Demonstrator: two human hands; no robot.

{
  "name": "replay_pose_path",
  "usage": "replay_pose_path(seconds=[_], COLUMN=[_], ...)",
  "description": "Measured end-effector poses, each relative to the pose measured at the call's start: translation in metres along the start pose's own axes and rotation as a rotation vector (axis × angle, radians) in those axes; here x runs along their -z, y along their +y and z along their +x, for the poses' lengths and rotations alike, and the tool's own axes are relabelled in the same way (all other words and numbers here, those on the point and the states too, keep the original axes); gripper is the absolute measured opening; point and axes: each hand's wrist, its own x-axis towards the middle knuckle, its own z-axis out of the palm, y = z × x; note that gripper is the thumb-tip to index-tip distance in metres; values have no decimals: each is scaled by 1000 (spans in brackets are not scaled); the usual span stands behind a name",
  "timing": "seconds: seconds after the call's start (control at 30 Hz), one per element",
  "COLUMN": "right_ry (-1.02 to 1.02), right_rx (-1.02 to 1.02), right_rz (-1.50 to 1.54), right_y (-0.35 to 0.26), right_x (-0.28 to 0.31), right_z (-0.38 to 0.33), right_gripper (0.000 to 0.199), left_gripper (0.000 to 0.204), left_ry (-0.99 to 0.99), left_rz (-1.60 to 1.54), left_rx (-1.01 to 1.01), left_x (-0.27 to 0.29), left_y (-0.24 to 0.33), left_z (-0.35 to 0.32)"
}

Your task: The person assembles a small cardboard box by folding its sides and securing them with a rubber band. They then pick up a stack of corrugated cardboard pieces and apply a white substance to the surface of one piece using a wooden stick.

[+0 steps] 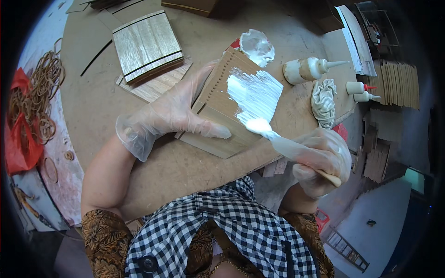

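Observation:
My left hand, in a clear plastic glove, grips a brown wooden block by its left side, with the thumb across the lower face. A row of small notches runs along one edge of the block. Streaky white glue covers much of its upper face. In my gloved right hand is a brush, its handle end showing below the fingers. The glue-loaded brush head touches the lower edge of the white patch. Part of the left fingers is hidden behind the block.
Behind the block stands a glue-coated tub. A glue bottle and a crumpled cloth are at the right. Curved wooden panels lie stacked at the far left. Rubber bands hang beside a red bag.

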Motion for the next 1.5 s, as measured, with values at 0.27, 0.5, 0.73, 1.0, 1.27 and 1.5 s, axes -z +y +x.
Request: replay_pose_path(seconds=[0.27, 0.5, 0.73, 1.0, 1.27, 1.5], right_ry=[82, -14, -70, 416, 449, 283], right_rx=[-90, 73, -83, -308, -690, -473], right_rz=[46, -79, 18, 260, 322, 345], right_y=[9, -3, 3, -2, -20, -28], right_x=[17, -5, 18, 0, -29, -66], right_z=[-6, 13, -9, 9, 27, 49], right_gripper=[42, 42, 41, 19, 14, 10], left_gripper=[121, 120, 121, 123, 124, 122], left_ry=[8, 0, 15, 7, -26, -39], left_rz=[4, -13, 17, -16, -87, -54], left_rx=[32, -15, 9, 14, 55, -10], left_x=[0, 0, 1, -1, 1, 4], left_y=[8, 0, 4, 4, 2, -2], left_z=[-3, -1, -3, 0, 0, -1])
